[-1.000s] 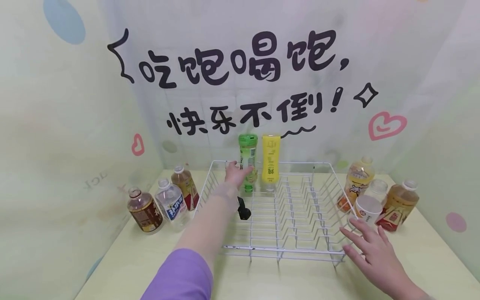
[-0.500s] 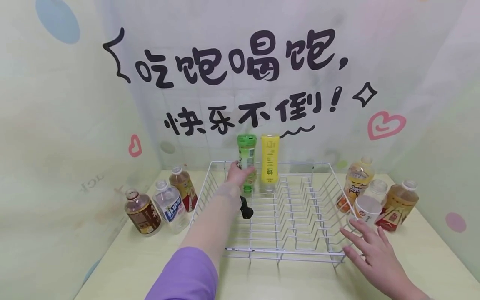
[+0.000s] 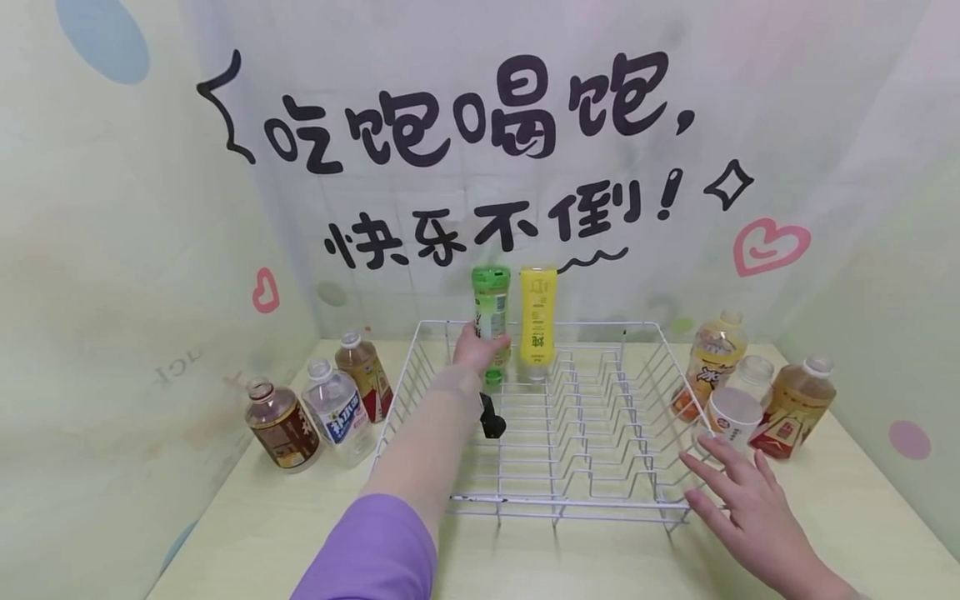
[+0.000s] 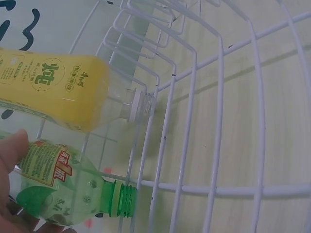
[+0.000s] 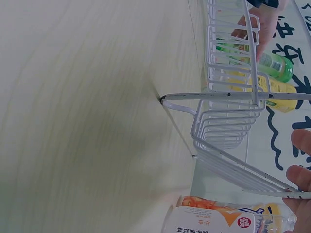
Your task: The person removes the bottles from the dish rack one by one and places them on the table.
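In the head view a green bottle (image 3: 491, 302) stands neck down at the back left of the white wire dish rack (image 3: 562, 504). My left hand (image 3: 472, 350) grips it around its lower half, thumb across the front. In the left wrist view its green threaded neck (image 4: 119, 199) points at the rack wires. Just right of it, apart from my hand, a yellow-labelled bottle (image 3: 538, 317) also stands neck down. My right hand (image 3: 753, 517) is at the rack's front right corner, fingers spread; the right wrist view has its fingertips (image 5: 299, 177) at the rack's rim.
Left of the rack stand a dark-labelled bottle (image 3: 283, 425), a clear bottle (image 3: 337, 412) and a red-and-gold-labelled bottle (image 3: 366, 375). On its right stand an orange-labelled bottle (image 3: 712, 362), a white-labelled bottle (image 3: 738, 408) and another red-and-gold one. A printed backdrop (image 3: 450, 192) rises behind.
The head view has shifted slightly, so the scene sits a little further left. My left forearm has moved slightly rightward relative to the rack. Both bottles in the rack and my right hand keep their places.
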Demonstrator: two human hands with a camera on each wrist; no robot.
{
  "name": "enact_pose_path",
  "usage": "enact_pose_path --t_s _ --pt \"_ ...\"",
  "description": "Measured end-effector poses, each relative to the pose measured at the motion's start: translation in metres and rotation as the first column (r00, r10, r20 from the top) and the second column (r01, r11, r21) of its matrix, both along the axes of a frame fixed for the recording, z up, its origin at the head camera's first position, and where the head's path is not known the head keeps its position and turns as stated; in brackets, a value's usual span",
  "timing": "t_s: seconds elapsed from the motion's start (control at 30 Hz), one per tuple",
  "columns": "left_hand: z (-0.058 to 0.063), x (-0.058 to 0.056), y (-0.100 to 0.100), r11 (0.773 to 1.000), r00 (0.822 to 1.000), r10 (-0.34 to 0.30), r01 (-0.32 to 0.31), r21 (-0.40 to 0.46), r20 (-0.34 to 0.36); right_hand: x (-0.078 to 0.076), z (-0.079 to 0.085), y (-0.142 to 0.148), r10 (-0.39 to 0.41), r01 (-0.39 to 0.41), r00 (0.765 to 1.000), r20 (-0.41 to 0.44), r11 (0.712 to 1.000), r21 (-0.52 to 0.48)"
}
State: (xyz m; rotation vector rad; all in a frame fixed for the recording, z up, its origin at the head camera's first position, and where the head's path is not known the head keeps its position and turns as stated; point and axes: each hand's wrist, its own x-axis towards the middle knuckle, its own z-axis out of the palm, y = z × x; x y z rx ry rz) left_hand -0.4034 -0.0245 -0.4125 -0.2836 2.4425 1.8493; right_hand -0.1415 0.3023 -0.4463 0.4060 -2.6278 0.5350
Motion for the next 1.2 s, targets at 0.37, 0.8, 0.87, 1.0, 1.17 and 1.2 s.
enact_pose_path --t_s 0.37,0.8,0.87,1.0,1.17,1.2 --pt "0.001 0.001 -0.01 1.0 1.0 -0.016 0.017 0.003 -0.022 0.001 -0.001 -0.001 0.006 -0.006 1.0 -0.009 1.0 -0.002" --pt "0.025 0.012 -0.021 0.999 0.997 -0.044 0.043 -0.024 -0.058 -0.001 0.0 0.002 0.033 -0.033 0.999 -0.028 0.999 -0.015" --pt "0.031 0.016 -0.022 0.998 0.996 -0.061 0.059 -0.029 -0.072 -0.001 0.0 0.002 0.034 -0.035 0.999 -0.025 0.999 -0.016" --pt "0.046 0.028 -0.023 0.993 0.987 -0.108 0.101 -0.058 -0.116 0.0 0.0 0.002 0.037 -0.038 0.999 -0.026 0.999 -0.014" --pt "0.061 0.039 -0.025 0.982 0.977 -0.158 0.14 -0.126 -0.146 0.0 0.0 0.002 0.045 -0.045 0.999 -0.031 0.999 -0.009" --pt "0.063 0.041 -0.026 0.978 0.974 -0.171 0.15 -0.145 -0.148 0.0 0.0 0.002 0.047 -0.047 0.998 -0.033 0.999 -0.007"
